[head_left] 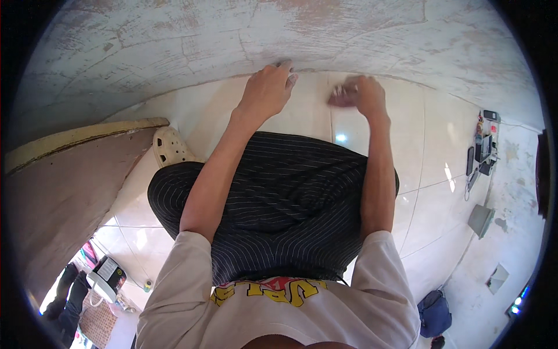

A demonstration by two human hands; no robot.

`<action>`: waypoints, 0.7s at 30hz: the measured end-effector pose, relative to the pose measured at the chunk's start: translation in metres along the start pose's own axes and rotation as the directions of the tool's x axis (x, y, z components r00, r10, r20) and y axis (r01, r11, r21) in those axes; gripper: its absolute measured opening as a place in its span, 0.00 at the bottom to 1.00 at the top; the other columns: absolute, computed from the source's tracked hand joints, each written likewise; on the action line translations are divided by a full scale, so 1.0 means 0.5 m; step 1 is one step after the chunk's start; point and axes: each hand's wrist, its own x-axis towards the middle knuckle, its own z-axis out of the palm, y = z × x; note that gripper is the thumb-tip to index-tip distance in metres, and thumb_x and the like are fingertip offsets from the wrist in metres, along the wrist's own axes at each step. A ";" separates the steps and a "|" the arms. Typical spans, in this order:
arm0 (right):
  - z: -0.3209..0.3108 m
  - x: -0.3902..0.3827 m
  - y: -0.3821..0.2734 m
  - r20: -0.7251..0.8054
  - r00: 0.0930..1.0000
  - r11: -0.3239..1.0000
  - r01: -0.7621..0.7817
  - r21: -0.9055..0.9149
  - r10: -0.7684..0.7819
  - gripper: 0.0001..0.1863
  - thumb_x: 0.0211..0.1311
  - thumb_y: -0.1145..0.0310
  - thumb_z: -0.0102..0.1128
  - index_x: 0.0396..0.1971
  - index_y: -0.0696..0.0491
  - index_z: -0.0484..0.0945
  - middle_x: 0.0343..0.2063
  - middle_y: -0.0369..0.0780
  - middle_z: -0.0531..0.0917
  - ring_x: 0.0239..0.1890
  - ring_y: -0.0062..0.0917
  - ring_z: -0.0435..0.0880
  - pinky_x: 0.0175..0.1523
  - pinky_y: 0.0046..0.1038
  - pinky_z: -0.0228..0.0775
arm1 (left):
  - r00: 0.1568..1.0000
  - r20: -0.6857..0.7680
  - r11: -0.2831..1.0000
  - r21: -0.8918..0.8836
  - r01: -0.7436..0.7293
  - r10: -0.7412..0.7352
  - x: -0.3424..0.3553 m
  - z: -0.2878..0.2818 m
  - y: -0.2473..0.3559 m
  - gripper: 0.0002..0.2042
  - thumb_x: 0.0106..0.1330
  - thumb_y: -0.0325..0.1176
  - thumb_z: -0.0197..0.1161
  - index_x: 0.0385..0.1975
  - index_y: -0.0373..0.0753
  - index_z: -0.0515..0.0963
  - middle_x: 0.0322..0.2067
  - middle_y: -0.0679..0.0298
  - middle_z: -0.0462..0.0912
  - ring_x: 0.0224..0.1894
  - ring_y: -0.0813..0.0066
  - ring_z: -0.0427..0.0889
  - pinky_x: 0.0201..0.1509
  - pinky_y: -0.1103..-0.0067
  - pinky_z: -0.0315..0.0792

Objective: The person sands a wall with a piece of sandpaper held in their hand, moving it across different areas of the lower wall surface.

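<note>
Grey-white plaster, with scratches and brownish patches, covers the wall which we see before the person. Our view looks down on two bare hands near the foot of this wall, above the cream tiles of the floor.

The left hand is at the wall's lower edge, with its fingers bent toward the plaster. We cannot tell if these fingers grasp something or only rest against the wall.

The right hand is a little apart from it, on the other side of a tile joint. Its fingers are closed around a reddish-brown piece, which sticks out toward the left hand. This piece is blurred, so we cannot tell its exact kind.

Between the forearms we see black striped trousers. Beside the left knee is a beige clog, next to the end of a brown panel. Farther back on the left stands a white bucket, and at the right we find a dark blue bag.
</note>
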 end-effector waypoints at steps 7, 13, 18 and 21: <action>-0.044 -0.024 0.011 0.200 0.979 0.984 0.001 0.180 -0.038 0.08 0.51 0.71 0.64 0.33 0.49 0.86 0.27 0.47 0.84 0.36 0.42 0.84 0.41 0.42 0.76 | 0.999 0.014 0.999 -0.001 0.044 -0.044 -0.004 -0.015 -0.007 0.16 0.72 0.41 0.53 0.47 0.35 0.74 0.38 0.45 0.82 0.43 0.42 0.80 0.47 0.56 0.73; -0.035 0.016 -0.062 -0.024 1.000 0.998 -0.015 0.061 0.016 0.07 0.51 0.71 0.66 0.32 0.49 0.86 0.28 0.48 0.84 0.34 0.45 0.84 0.40 0.42 0.75 | 1.000 -0.006 0.999 0.034 0.000 0.000 -0.004 0.002 -0.010 0.16 0.72 0.40 0.53 0.47 0.33 0.75 0.37 0.45 0.82 0.42 0.43 0.81 0.47 0.57 0.74; -0.055 -0.001 -0.017 0.063 0.994 0.924 0.059 0.377 -0.089 0.10 0.49 0.70 0.70 0.32 0.56 0.81 0.27 0.48 0.83 0.28 0.39 0.80 0.37 0.33 0.72 | 1.000 -0.024 0.999 0.034 0.017 -0.017 -0.003 -0.001 -0.014 0.15 0.71 0.39 0.53 0.45 0.32 0.75 0.36 0.45 0.82 0.42 0.44 0.82 0.47 0.57 0.75; -0.087 -0.017 -0.012 0.640 0.710 0.820 -0.157 0.551 -0.294 0.17 0.37 0.73 0.74 0.32 0.53 0.83 0.25 0.41 0.85 0.28 0.29 0.82 0.38 0.29 0.73 | 1.000 0.001 0.999 0.043 0.024 -0.024 -0.006 -0.002 -0.023 0.17 0.71 0.43 0.53 0.50 0.36 0.74 0.38 0.44 0.82 0.43 0.41 0.80 0.47 0.55 0.73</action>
